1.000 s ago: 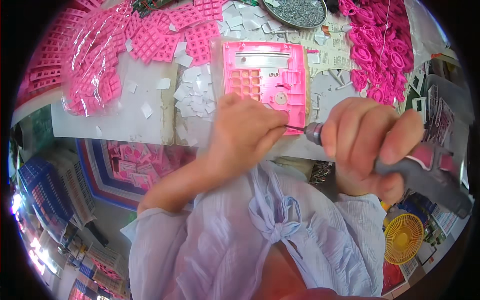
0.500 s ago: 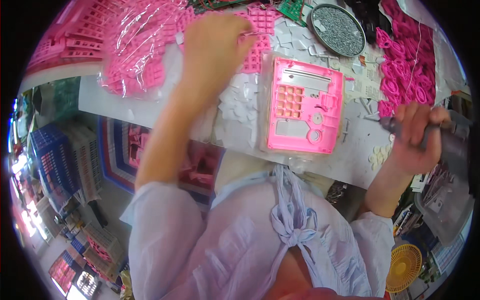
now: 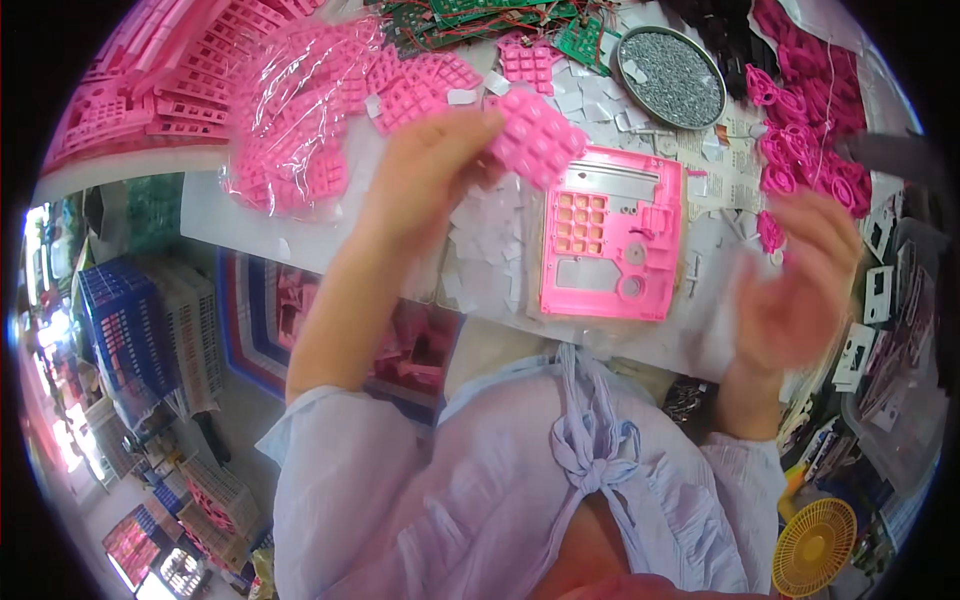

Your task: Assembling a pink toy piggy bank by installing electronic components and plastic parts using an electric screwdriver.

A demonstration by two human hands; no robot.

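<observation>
My left hand [image 3: 425, 175] pinches the edge of a pink rubber keypad [image 3: 538, 140] with rows of square keys, lifted over the table. Its lower corner overlaps the top left of a pink plastic casing [image 3: 662, 245] from this view. The casing lies face down or open side up, showing a block of square holes, a long metal strip and round openings. My right hand [image 3: 800, 285], smeared by motion, is right of the casing with its fingers apart and nothing seen in them. A dark, blurred tool [image 3: 890, 155] hangs beyond it.
A round tray [image 3: 720, 98] of small screws stands at the back, near green circuit boards [image 3: 455, 15]. Pink keypads [image 3: 415, 95], a clear bag [image 3: 290, 120] of pink parts and scattered white pieces [image 3: 485, 225] surround the casing. Pink coiled cables [image 3: 785, 165] lie at right.
My left hand has drawn back from the keypad pile with one keypad. My right hand has let go of the dark tool, which has moved up and away, and its fingers have opened.
</observation>
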